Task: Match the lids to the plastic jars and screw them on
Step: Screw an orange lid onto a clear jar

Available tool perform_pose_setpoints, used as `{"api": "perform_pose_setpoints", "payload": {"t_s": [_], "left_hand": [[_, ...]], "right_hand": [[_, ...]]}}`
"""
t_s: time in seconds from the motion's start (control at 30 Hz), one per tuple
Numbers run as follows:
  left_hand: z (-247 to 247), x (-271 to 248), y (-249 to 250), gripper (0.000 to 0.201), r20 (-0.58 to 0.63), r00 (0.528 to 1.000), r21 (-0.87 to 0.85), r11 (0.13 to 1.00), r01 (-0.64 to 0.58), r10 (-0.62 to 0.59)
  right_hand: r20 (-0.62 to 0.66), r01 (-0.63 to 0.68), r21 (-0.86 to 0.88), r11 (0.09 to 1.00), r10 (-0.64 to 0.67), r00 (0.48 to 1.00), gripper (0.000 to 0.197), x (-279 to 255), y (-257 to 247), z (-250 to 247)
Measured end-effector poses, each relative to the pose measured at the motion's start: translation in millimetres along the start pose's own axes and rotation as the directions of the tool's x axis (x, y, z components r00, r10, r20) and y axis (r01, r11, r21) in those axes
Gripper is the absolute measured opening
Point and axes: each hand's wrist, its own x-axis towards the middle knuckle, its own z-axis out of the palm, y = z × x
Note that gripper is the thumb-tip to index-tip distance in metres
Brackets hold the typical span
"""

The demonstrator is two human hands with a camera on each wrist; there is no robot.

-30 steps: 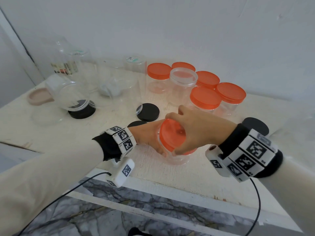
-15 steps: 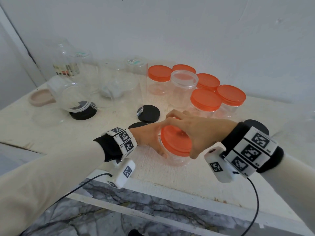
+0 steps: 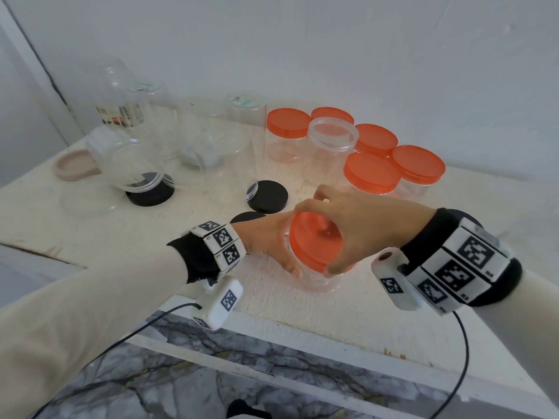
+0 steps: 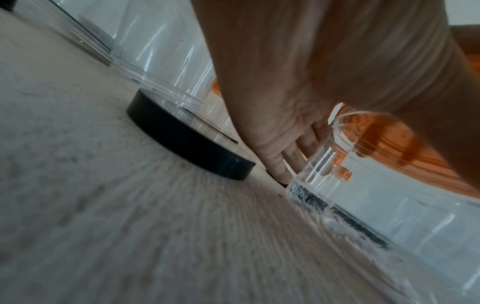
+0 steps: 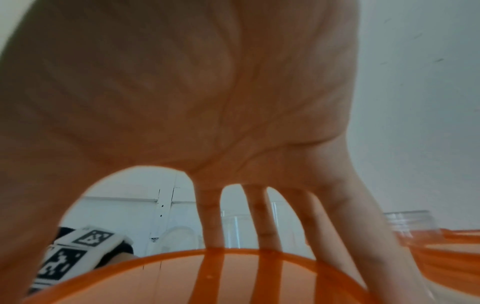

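Clear jar with orange lid, held in both hands at the near edge of the table.

Jar (image 3: 317, 279): clear plastic, upright on the white table (image 3: 75, 231). Orange lid (image 3: 314, 246) sits on its mouth, tilted toward the camera. Right hand (image 3: 360, 225): fingers and thumb spread and curled over the lid's rim, gripping it. Left hand (image 3: 266, 240): wrapped round the jar's side, fingertips low on the wall. Just behind: a black lid (image 3: 266, 196) and a second black lid (image 3: 246, 217) partly hidden by the left wrist. Behind right: five orange-capped jars (image 3: 372, 173) around one open jar (image 3: 331, 152). Behind left: open clear jars, one tipped jar (image 3: 127, 161) leaning on a black lid (image 3: 151, 195); a beige lid (image 3: 75, 164). Change since a second ago: right hand has rotated on the lid, thumb now nearest the camera; jar in the same spot.
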Motion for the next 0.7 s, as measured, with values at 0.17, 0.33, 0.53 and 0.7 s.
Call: {"api": "perform_pose_setpoints", "payload": {"t_s": [0.17,0.33,0.53,0.7], "left_hand": [[-0.1,-0.4,-1.0,0.084,-0.002,1.000,0.004,1.000,0.012,-0.012],[-1.2,-1.2,0.1,0.082,-0.001,1.000,-0.001,1.000,-0.008,0.008],[-1.0,-3.0,-0.4,0.090,0.012,0.998,0.017,0.998,0.066,-0.067],[-1.2,-1.5,-0.9,0.084,0.000,1.000,0.012,1.000,0.027,-0.027]], "right_hand": [[-0.013,-0.049,-0.083,0.995,0.048,0.999,0.096,1.5,-4.0,-0.8],[0.034,0.059,-0.082,0.995,-0.057,0.998,0.091,2.1,-0.7,0.6],[0.104,0.148,0.099,0.984,-0.158,0.982,0.096,2.0,6.0,2.3],[-0.009,0.088,0.008,0.996,-0.088,0.996,0.091,-0.4,0.6,1.2]]}}
